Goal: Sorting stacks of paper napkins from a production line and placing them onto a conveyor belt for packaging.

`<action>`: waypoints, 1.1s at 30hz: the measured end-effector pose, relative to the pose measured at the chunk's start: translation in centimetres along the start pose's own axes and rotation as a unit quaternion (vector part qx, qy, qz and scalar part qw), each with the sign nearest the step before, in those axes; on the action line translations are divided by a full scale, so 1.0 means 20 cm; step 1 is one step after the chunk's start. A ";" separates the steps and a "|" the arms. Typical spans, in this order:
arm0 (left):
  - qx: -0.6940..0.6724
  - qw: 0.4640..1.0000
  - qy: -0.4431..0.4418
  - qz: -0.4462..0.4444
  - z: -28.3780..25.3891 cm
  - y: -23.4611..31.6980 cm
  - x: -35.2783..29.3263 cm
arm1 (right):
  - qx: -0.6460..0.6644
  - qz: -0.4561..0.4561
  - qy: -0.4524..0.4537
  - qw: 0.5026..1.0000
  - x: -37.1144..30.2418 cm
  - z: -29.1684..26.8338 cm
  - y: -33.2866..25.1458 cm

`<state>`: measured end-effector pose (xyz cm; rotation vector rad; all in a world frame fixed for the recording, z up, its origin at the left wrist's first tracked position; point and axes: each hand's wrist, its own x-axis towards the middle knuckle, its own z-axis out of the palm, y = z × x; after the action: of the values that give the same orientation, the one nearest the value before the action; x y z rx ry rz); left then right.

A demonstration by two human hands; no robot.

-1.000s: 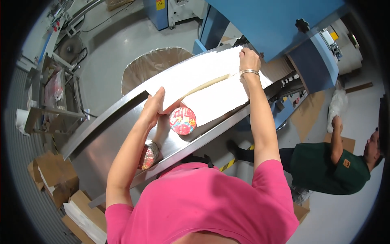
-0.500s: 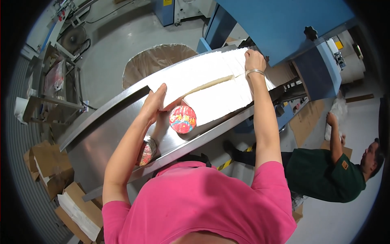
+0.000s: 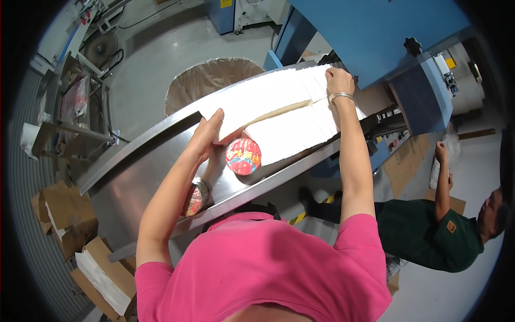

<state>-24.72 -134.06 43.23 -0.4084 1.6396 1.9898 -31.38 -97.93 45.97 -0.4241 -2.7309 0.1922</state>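
Note:
Two rows of white folded paper point(image 3: 268, 91), packed side by side with a narrow gap between them, lie on a sloping metal chute. My left hand point(image 3: 206, 135) lies against the left end of the far row, its visible fingers stretched out and some hidden behind the wrist. At the far right end of the paper, my right hand point(image 3: 339, 81), with a bracelet at the wrist, has its fingers curled closed on the paper's edge. A round red, colourfully printed tin point(image 3: 243, 156) touches the left end of the near row. Partly behind my left forearm sits another round tin point(image 3: 197, 197).
The metal chute point(image 3: 139, 188) has raised side rims. A blue machine point(image 3: 375, 37) stands at the upper right. Beyond the chute is a bin lined with a bag point(image 3: 209, 80). Cardboard boxes point(image 3: 102, 273) are at lower left. A co-worker in dark green point(image 3: 424, 231) is at right.
The view has shifted slightly. Both my hands keep their places on the paper. The co-worker's raised hand has moved a little.

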 end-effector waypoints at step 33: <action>-0.011 1.000 0.028 0.003 0.00 0.00 0.06 | -0.133 -0.086 -0.165 0.973 -0.01 -0.03 -0.11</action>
<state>-25.70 -133.73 42.50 -0.4723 1.6572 2.0190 -31.61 -100.08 46.87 -0.2396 -3.1166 -0.1691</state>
